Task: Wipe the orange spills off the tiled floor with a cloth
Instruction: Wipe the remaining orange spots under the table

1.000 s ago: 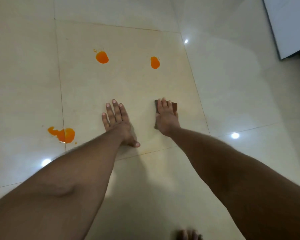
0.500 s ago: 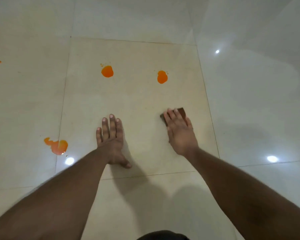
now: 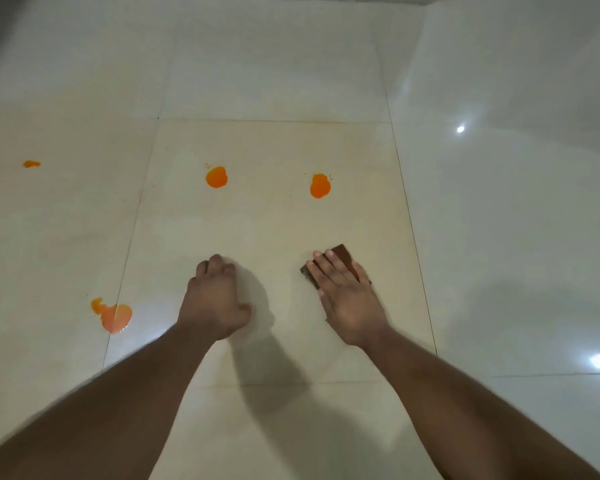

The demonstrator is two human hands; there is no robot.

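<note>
Since the earlier frame the left hand (image 3: 215, 299) curls into an empty fist while the right hand (image 3: 347, 299) presses flat-fingered on the cloth (image 3: 342, 253), risking smearing the spill (image 3: 320, 186) ahead of that grip across the floor (image 3: 499, 237).

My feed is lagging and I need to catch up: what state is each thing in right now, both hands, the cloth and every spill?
Left hand: fingers curled, holding nothing.
Right hand: flat, fingers straight, pressing the cloth.
Cloth: brown, flat on the floor, mostly under the hand.
Right spill: unwiped.
Middle spill: unwiped.
Near-left spill: unwiped, across a tile joint.
Far-left spills: unwiped.
</note>
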